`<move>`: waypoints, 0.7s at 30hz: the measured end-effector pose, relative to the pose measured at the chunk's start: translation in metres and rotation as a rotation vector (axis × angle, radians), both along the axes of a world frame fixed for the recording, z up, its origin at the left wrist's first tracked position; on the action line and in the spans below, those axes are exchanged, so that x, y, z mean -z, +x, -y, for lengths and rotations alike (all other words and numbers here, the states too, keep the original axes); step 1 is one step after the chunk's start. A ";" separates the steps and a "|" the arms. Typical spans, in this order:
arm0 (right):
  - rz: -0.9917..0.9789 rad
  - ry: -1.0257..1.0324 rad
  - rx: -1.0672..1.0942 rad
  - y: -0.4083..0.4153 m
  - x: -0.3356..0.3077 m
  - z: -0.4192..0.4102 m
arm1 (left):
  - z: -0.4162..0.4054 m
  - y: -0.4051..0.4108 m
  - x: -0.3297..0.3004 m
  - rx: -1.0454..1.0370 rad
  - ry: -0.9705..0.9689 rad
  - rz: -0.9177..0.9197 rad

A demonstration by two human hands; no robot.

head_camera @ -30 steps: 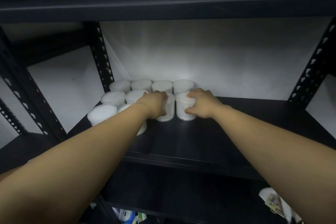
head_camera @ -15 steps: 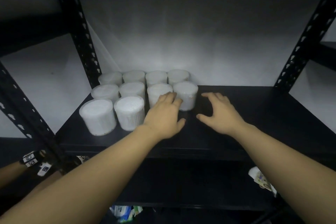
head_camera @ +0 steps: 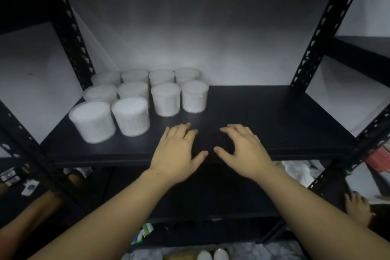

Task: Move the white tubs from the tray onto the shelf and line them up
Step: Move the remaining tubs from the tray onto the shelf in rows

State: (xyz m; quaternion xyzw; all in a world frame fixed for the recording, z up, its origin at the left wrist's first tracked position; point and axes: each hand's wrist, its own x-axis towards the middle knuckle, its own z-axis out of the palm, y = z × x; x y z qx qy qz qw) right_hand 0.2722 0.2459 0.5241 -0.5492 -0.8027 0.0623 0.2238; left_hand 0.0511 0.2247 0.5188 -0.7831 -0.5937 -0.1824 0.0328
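Several white tubs [head_camera: 165,99] stand in rows on the left half of the black shelf [head_camera: 274,120], reaching back to the wall. The front row holds two larger-looking tubs [head_camera: 130,116] near the shelf's left front. My left hand [head_camera: 177,154] hovers palm down over the shelf's front edge, fingers spread, holding nothing. My right hand [head_camera: 242,150] is beside it, also spread and empty. Both hands are a short way in front of the tubs and touch none. No tray is in view.
Black perforated uprights [head_camera: 71,34] frame the shelf on both sides, and another shelf board runs overhead. Another person's hand [head_camera: 356,207] rests low at the right. Packets and white objects [head_camera: 211,255] lie on the floor below. A white bag [head_camera: 299,171] sits under the shelf at right.
Both hands have let go of the two tubs at the right end of the middle row and drawn back toward the shelf's front edge. The view has tilted downward.
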 end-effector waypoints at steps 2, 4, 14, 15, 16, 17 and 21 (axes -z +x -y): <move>0.001 0.030 -0.014 0.007 0.008 0.013 | 0.016 0.008 0.008 -0.026 0.014 -0.014; -0.010 0.050 -0.031 0.016 0.018 0.027 | 0.033 0.019 0.018 -0.048 0.015 -0.028; -0.154 -0.082 -0.061 0.080 0.103 0.096 | 0.107 0.083 0.097 -0.008 -0.136 0.005; -0.142 -0.123 -0.052 0.086 0.117 0.102 | 0.112 0.088 0.109 -0.014 -0.162 0.006; -0.133 -0.163 -0.043 0.090 0.131 0.107 | 0.117 0.091 0.122 -0.019 -0.195 0.009; -0.131 -0.206 -0.035 0.094 0.146 0.113 | 0.121 0.095 0.135 -0.028 -0.229 0.013; -0.115 -0.357 -0.002 0.104 0.205 0.131 | 0.134 0.100 0.195 -0.053 -0.359 0.005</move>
